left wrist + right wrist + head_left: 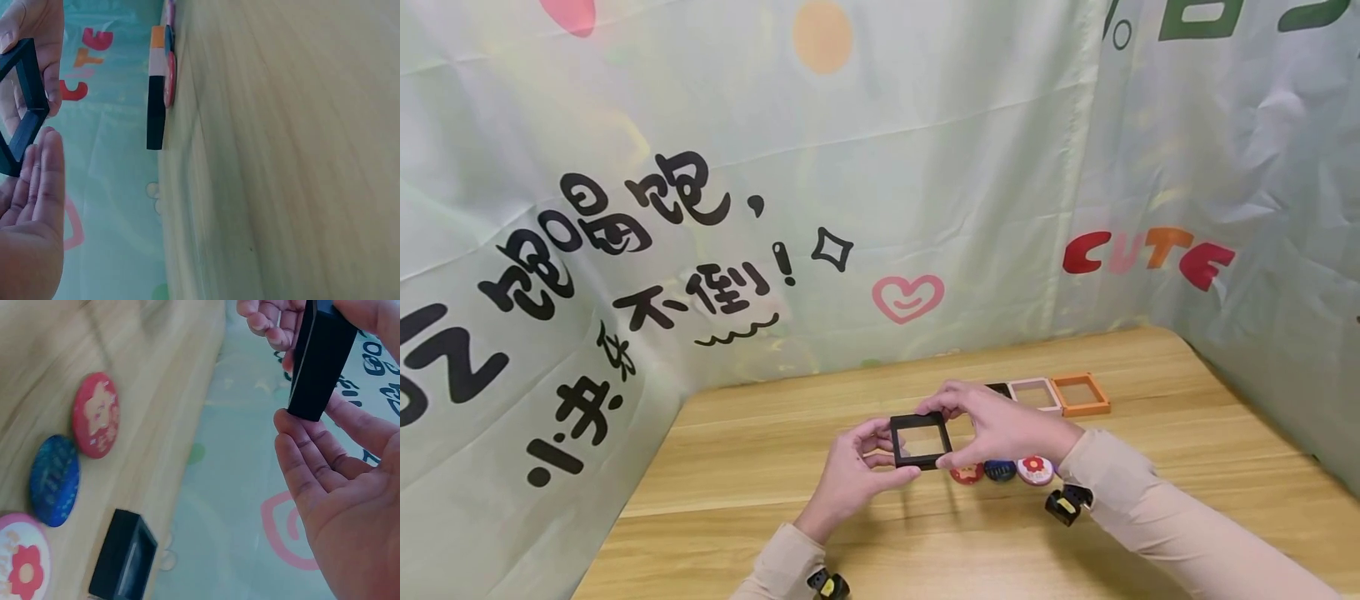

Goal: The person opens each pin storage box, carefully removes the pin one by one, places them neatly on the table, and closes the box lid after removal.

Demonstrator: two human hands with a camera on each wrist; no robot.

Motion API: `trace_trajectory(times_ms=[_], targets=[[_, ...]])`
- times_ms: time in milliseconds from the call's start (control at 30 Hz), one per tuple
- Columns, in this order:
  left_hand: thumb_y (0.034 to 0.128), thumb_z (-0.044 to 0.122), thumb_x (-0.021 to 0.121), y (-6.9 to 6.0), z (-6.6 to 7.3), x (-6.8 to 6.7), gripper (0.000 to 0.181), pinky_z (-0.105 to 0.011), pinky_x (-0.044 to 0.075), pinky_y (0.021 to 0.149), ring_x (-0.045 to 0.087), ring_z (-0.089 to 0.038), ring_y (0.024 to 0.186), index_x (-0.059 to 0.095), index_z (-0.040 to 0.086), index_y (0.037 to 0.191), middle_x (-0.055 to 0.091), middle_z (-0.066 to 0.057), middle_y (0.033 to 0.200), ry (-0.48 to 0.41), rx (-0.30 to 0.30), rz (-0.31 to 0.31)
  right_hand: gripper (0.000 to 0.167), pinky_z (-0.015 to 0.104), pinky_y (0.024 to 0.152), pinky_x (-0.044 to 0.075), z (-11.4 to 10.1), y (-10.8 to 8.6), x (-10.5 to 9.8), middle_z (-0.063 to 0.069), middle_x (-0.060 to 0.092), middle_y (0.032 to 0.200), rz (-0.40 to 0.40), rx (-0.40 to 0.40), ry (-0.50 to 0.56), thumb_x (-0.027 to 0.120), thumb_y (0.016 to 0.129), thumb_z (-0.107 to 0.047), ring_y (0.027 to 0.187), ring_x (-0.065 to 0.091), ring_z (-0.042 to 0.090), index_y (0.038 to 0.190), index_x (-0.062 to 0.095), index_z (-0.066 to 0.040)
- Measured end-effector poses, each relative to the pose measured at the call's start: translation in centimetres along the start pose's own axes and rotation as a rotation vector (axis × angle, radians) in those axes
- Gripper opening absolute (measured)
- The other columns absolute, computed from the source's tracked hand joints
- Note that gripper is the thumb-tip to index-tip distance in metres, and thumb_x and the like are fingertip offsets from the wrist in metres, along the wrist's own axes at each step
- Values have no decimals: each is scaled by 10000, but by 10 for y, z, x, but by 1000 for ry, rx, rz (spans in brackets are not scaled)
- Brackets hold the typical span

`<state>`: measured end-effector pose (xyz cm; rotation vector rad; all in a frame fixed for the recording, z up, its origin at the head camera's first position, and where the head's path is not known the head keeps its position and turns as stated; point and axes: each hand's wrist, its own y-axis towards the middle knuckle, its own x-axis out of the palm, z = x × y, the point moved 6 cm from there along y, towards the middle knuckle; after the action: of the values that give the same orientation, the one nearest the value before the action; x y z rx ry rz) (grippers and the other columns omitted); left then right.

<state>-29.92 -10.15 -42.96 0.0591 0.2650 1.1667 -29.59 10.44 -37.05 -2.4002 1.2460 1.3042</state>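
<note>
Above the table I see a square black display frame (893,442) with a see-through middle, tilted towards the head camera. My right hand (1000,423) pinches its right side, fingers at the top corner and thumb at the lower one. My left hand (853,477) holds the left side, thumb by the lower edge and fingers behind; the left wrist view shows those fingers (50,181) nearly straight against the frame. Beneath the right hand lie round badges: a red one (97,415), a dark blue one (55,480) and a white one with a red flower (25,569).
Behind the right hand, a row of frames lies on the wooden table (715,467): a black one (119,556), a pink one (1036,394) and an orange one (1081,395). A printed curtain (985,208) surrounds the table's back and sides.
</note>
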Motion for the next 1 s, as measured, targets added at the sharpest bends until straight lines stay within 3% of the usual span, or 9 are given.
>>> trace_trajectory(times_ms=[167, 267, 500, 600, 767, 1000], targets=[[813, 87, 943, 6, -2, 3, 685, -307, 669, 929, 713, -366, 1112, 618, 91, 1416, 642, -271, 1304, 43, 9, -47, 645, 320, 887, 561, 7, -2, 0, 12, 683, 1225, 8, 41, -15, 894, 836, -384, 1119, 653, 190, 1396, 680, -146], [812, 131, 950, 11, 0, 3, 680, -276, 661, 928, 708, -379, 1116, 619, 125, 1406, 655, -250, 1296, 137, 26, -78, 653, 315, 858, 555, 11, -3, 0, 26, 680, 1224, 16, 58, -33, 902, 828, -383, 1099, 642, 184, 1395, 682, -145], [804, 246, 954, 29, 3, 7, 672, -323, 673, 918, 731, -303, 1091, 608, 144, 1371, 718, -189, 1232, 373, 52, -209, 682, 433, 919, 587, 21, -4, 4, 22, 654, 1238, 8, 85, -95, 898, 841, -387, 1092, 623, 170, 1429, 670, -130], [802, 292, 958, 39, 3, 10, 660, -296, 670, 899, 734, -216, 1052, 621, 151, 1352, 744, -147, 1187, 476, 77, -232, 685, 476, 962, 591, 28, -6, 4, 51, 651, 1312, 8, 119, -116, 881, 877, -387, 1144, 638, 242, 1463, 641, -128], [774, 288, 978, 62, -2, 11, 689, -303, 669, 860, 725, -215, 1044, 670, 95, 1360, 767, -150, 1200, 589, 96, -239, 671, 593, 1058, 583, 43, -13, 1, 153, 602, 1474, 3, 213, -104, 829, 946, -395, 1287, 630, 386, 1508, 592, -114], [774, 355, 982, 97, -20, 10, 733, -460, 613, 997, 690, -278, 1146, 684, 100, 1393, 737, -116, 1296, 701, 9, -180, 655, 637, 1129, 535, 61, -27, -10, 204, 572, 1533, 26, 281, -104, 758, 1008, -380, 1361, 598, 412, 1538, 550, -57]])
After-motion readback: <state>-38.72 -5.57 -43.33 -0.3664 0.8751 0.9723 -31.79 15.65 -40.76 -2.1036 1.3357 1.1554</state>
